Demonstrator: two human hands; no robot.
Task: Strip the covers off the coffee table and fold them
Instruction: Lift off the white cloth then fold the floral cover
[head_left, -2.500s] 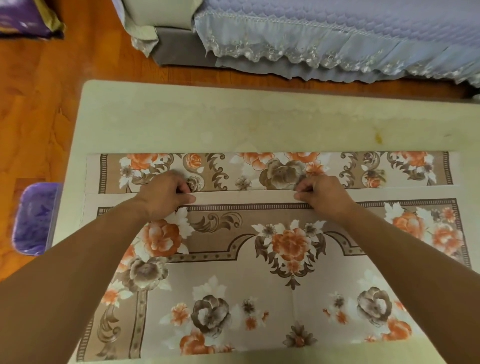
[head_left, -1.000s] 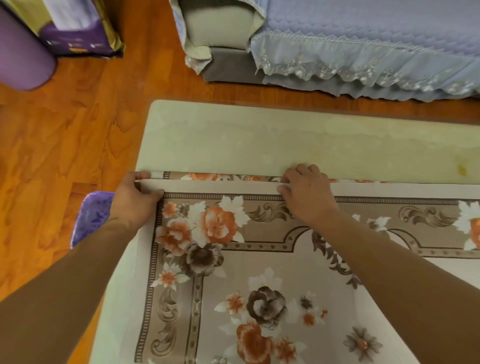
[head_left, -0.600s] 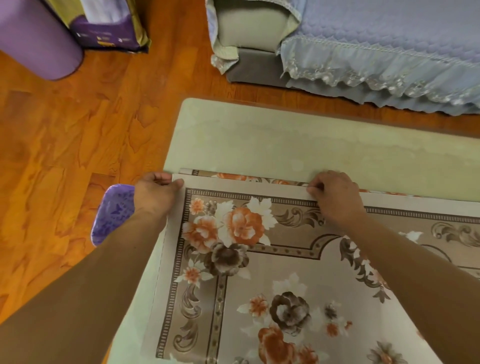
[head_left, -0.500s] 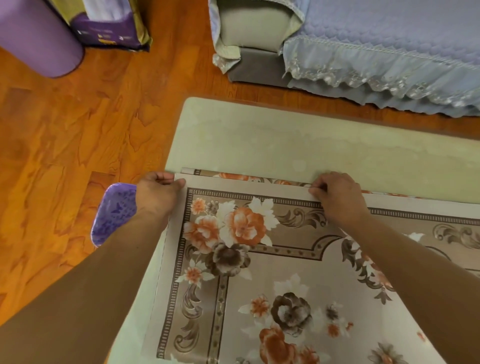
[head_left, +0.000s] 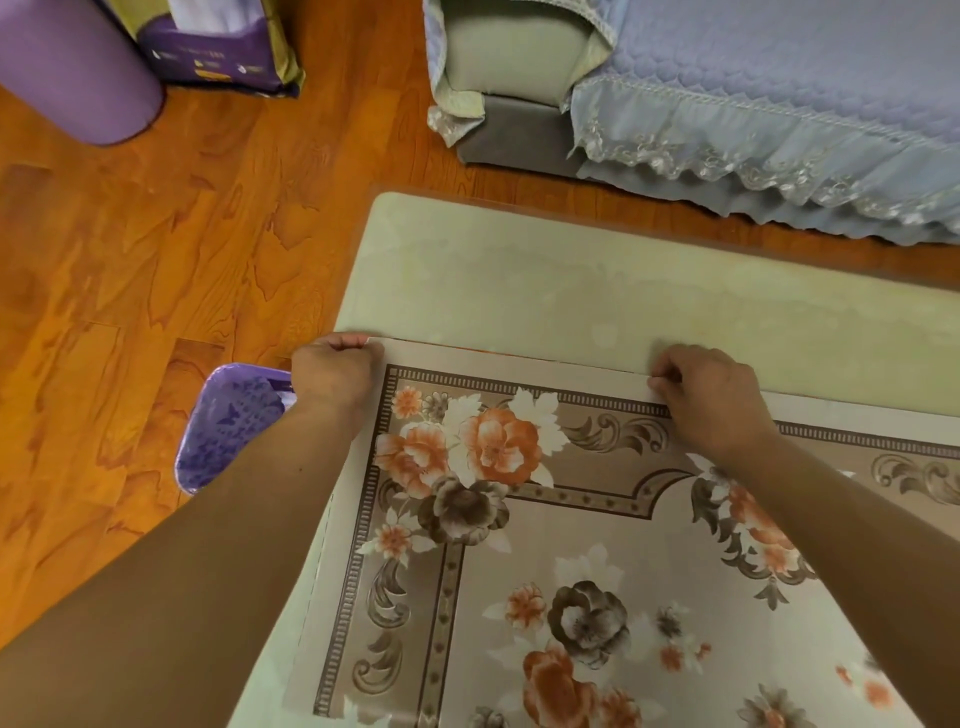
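A beige floral cover (head_left: 571, 545) with orange and brown flowers lies folded over on the pale green coffee table (head_left: 519, 275). Its upper layer's far edge sits almost flush over the layer beneath, of which only a thin orange sliver shows. My left hand (head_left: 335, 371) pinches the far left corner of the cover at the table's left edge. My right hand (head_left: 709, 397) pinches the same far edge further right. Both forearms reach in from the bottom of the view and hide parts of the cover.
A purple patterned bin (head_left: 228, 421) stands on the wooden floor (head_left: 156, 249) just left of the table. A sofa (head_left: 727, 88) with a blue lace-edged cover runs behind the table. A purple cylinder (head_left: 72, 67) and a packaged box (head_left: 218, 47) sit at the far left.
Both hands have carried the cover's upper edge farther away, closing the gap to the layer beneath. My left hand slid out to the left corner, and the view swung left.
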